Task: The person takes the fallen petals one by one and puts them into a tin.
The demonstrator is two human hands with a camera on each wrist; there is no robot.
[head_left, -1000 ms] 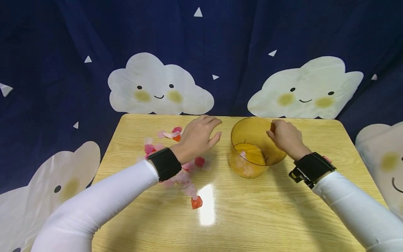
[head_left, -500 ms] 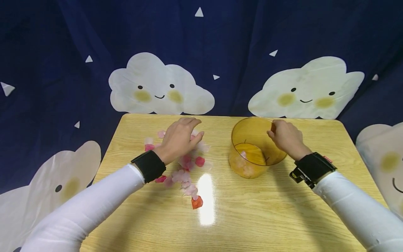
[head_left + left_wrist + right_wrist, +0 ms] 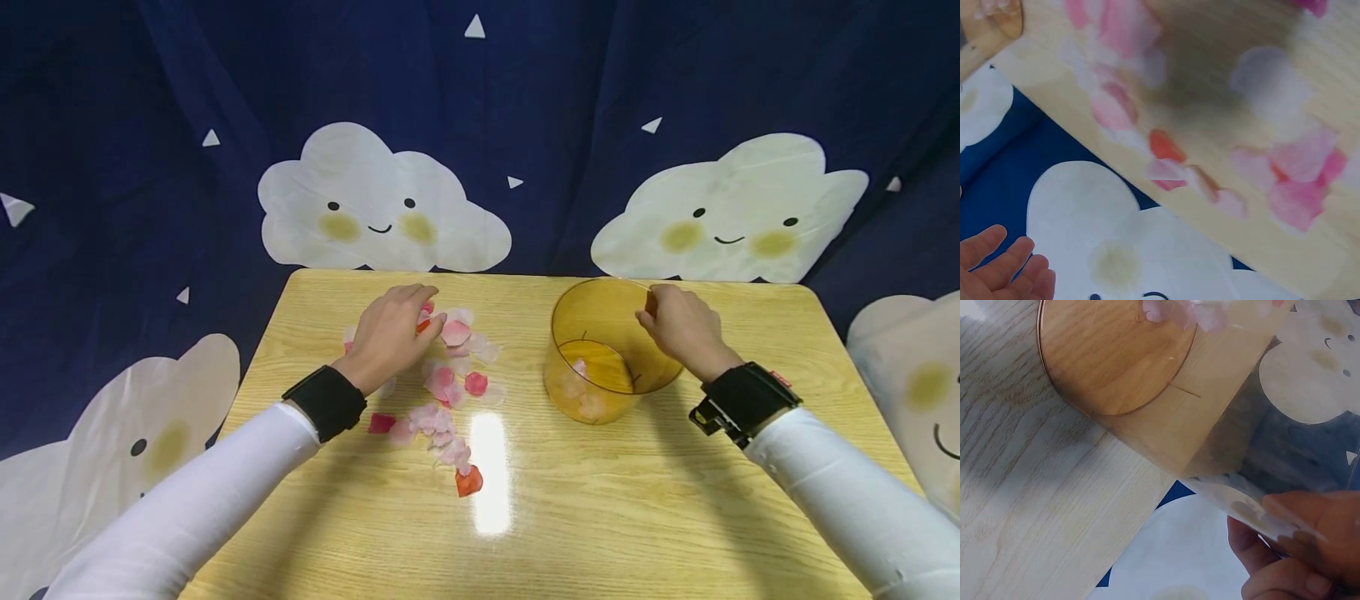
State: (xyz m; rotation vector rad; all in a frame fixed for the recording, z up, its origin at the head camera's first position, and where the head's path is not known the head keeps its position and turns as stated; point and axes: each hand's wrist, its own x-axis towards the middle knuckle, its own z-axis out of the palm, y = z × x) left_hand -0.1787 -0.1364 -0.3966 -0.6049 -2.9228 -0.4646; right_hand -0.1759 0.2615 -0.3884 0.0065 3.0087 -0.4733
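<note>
My left hand (image 3: 392, 332) hovers with relaxed fingers and nothing in its grasp over the far left of the scattered flower petals (image 3: 442, 425). In the left wrist view its fingers (image 3: 1016, 269) are spread slightly apart, away from the pink and red petals (image 3: 1297, 203). On the right, a see-through amber round tub (image 3: 558, 385) stands upright on the table. My right hand (image 3: 681, 330) grips its right rim. Thumb and fingers pinch the tub's wall (image 3: 1147, 445) in the right wrist view. A few pale petals (image 3: 590, 406) lie inside the tub.
The wooden table (image 3: 600, 517) ends at the back against a dark blue cloth (image 3: 547, 100) printed with white clouds. An orange-red petal (image 3: 469, 481) lies nearest the front, beside a bright light reflection. A deep pink petal (image 3: 476, 384) is closest to the tub.
My left hand has moved left, away from the tub and across the petals, uncovering several of them. The right hand and the tub have stayed in place.
</note>
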